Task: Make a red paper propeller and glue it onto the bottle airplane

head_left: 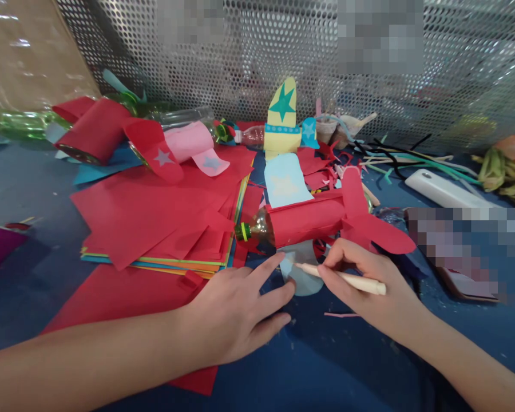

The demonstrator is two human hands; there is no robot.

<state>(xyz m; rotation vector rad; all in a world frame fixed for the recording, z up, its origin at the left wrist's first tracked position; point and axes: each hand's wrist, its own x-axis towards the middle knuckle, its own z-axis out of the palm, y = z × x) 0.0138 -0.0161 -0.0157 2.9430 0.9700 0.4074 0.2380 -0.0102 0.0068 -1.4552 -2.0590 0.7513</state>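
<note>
A plastic bottle wrapped in red paper (pixel 306 220) lies on its side in front of me, its green neck pointing left. Red paper fins (pixel 380 233) stick out at its right end. One light blue paper wing (pixel 286 180) with a pale star spreads behind it, and a second blue wing (pixel 306 281) reaches toward me. My left hand (pixel 244 309) has its fingers spread, the fingertips at the near wing's left edge. In my right hand (pixel 360 274) is a cream-coloured pen (pixel 363 282), held in a pinch, with its tip at the star on that wing.
Red sheets (pixel 154 206) lie stacked over coloured paper on the left. Other paper-covered bottles (pixel 96 129) and a yellow paper piece with a star (pixel 282 109) stand along the perforated metal panel (pixel 261 57). A phone (pixel 459 252) and a white tool (pixel 446 191) lie right.
</note>
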